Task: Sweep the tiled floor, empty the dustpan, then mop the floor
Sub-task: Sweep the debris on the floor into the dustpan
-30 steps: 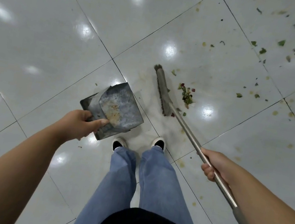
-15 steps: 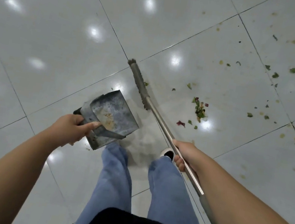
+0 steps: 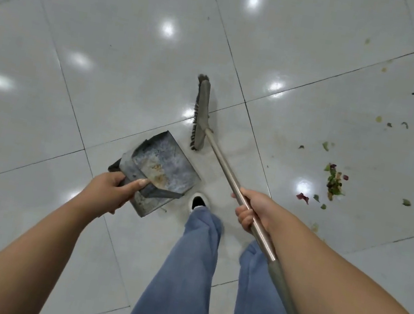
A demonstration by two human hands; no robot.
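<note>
Hands clamped, left hand [image 3: 110, 190] on metal dustpan [image 3: 163, 167], right hand [image 3: 253, 209] on broom [image 3: 202, 113] handle, no legible writing

Bright overhead lighting, white glare spots on glossy floor tiles [image 3: 90, 27], wide-angle edge distortion.

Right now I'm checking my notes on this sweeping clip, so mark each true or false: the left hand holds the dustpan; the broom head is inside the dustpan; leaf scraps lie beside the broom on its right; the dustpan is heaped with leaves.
1. The left hand holds the dustpan. True.
2. The broom head is inside the dustpan. False: it is beyond the pan, apart from it.
3. Leaf scraps lie on the floor to the broom's right. True.
4. The dustpan is heaped with leaves. False: only stains and dust show.
</note>
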